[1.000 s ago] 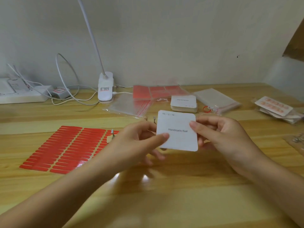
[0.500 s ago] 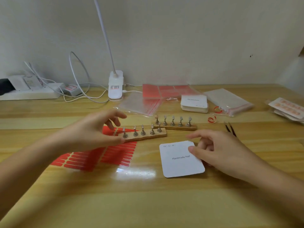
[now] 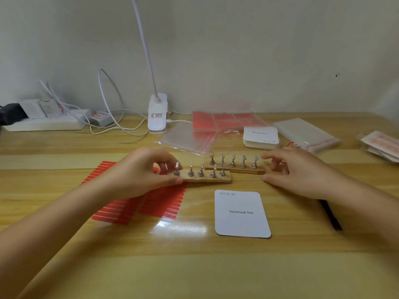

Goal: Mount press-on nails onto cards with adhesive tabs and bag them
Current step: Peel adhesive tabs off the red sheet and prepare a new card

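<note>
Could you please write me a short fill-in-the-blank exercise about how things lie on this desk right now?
1. The white card lying flat on the table reads "Handmade ____".
2. Each wooden holder strip carries ____ metal stands.
3. The left hand grips the ____ wooden strip, which partly overlies the red adhesive tab sheet.
4. The lamp base standing by the wall is ____ in colour.

Missing words: Nail; five; nearer; white
</note>
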`<act>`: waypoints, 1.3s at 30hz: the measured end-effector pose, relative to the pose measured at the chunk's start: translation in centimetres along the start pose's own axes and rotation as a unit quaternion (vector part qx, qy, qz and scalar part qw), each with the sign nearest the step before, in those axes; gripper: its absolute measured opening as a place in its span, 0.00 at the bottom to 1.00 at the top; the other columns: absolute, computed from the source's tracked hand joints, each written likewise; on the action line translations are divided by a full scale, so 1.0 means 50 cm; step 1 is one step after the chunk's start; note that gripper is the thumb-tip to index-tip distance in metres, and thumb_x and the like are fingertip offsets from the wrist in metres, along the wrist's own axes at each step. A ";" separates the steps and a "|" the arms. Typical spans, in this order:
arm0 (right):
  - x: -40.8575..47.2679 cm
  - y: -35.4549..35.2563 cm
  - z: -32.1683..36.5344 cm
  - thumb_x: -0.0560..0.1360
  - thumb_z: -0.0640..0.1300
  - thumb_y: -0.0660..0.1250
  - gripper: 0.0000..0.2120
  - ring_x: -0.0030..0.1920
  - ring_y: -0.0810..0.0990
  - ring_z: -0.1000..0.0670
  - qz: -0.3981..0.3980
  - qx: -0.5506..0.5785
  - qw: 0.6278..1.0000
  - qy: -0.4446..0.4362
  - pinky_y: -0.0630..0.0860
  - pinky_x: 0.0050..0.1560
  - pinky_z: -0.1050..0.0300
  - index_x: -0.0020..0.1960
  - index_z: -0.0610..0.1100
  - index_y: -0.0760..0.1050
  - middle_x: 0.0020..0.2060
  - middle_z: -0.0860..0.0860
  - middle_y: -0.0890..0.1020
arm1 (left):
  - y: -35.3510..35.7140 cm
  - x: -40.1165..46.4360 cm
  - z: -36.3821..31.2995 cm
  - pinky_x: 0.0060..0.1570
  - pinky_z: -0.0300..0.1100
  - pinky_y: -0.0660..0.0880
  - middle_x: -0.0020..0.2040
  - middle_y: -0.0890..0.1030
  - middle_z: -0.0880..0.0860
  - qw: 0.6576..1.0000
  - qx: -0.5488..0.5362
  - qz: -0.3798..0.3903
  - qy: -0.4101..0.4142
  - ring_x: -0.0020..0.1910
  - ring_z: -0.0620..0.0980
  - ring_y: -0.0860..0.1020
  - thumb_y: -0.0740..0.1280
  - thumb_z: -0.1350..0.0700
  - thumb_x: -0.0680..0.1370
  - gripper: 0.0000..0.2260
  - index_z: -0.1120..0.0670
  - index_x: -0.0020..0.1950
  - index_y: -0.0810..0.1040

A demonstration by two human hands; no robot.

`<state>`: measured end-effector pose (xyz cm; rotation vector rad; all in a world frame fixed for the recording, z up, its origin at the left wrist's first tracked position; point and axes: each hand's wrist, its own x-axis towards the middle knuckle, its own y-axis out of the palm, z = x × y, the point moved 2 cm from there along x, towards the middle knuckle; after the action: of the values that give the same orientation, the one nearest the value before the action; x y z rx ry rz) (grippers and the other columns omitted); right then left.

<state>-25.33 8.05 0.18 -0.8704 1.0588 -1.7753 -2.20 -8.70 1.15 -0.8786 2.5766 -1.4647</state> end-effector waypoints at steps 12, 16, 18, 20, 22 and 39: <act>0.009 -0.020 0.005 0.70 0.51 0.68 0.21 0.46 0.73 0.64 0.131 0.023 0.991 -0.019 0.69 0.44 0.75 0.62 0.51 0.71 0.47 0.62 0.72 | 0.081 0.062 -0.046 0.39 0.24 0.68 0.38 0.77 0.43 0.997 -0.061 -0.020 0.032 0.39 0.34 0.76 0.75 0.56 0.68 0.13 0.46 0.40 0.72; 0.016 -0.003 0.016 0.65 0.59 0.72 0.27 0.42 0.71 0.65 0.087 0.022 0.996 -0.022 0.67 0.39 0.76 0.61 0.52 0.71 0.43 0.64 0.70 | 0.096 0.063 -0.046 0.40 0.28 0.73 0.41 0.77 0.44 0.996 -0.079 -0.036 0.026 0.39 0.40 0.77 0.75 0.56 0.68 0.14 0.45 0.41 0.70; 0.021 0.005 0.020 0.65 0.59 0.72 0.25 0.40 0.71 0.64 0.060 0.016 0.998 -0.027 0.66 0.36 0.74 0.58 0.52 0.73 0.41 0.64 0.71 | 0.098 0.062 -0.047 0.40 0.29 0.75 0.41 0.77 0.44 0.996 -0.074 -0.049 0.025 0.41 0.39 0.77 0.75 0.56 0.68 0.14 0.46 0.41 0.70; 0.023 0.009 0.019 0.64 0.59 0.72 0.21 0.39 0.72 0.63 0.051 0.018 0.998 -0.028 0.65 0.34 0.71 0.53 0.52 0.74 0.40 0.62 0.72 | 0.094 0.058 -0.047 0.40 0.28 0.73 0.42 0.76 0.44 0.996 -0.067 -0.055 0.025 0.42 0.38 0.78 0.75 0.55 0.69 0.14 0.45 0.42 0.70; 0.022 0.007 0.015 0.63 0.59 0.72 0.17 0.38 0.73 0.60 0.048 0.024 0.998 -0.028 0.67 0.36 0.67 0.47 0.53 0.74 0.39 0.60 0.74 | 0.084 0.051 -0.045 0.40 0.24 0.69 0.45 0.76 0.44 0.996 -0.058 -0.060 0.027 0.44 0.35 0.77 0.74 0.54 0.69 0.14 0.45 0.45 0.70; 0.012 -0.046 -0.051 0.68 0.55 0.71 0.27 0.40 0.69 0.62 0.000 -0.065 0.997 0.039 0.65 0.38 0.65 0.65 0.51 0.70 0.47 0.58 0.72 | 0.017 -0.064 0.017 0.58 0.29 0.64 0.61 0.67 0.31 0.994 0.075 0.073 0.021 0.61 0.29 0.66 0.55 0.33 0.67 0.20 0.30 0.58 0.66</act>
<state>-28.51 8.85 1.33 -0.8863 1.2354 -1.7678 0.36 -7.44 -0.74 -0.6332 2.4598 -1.6223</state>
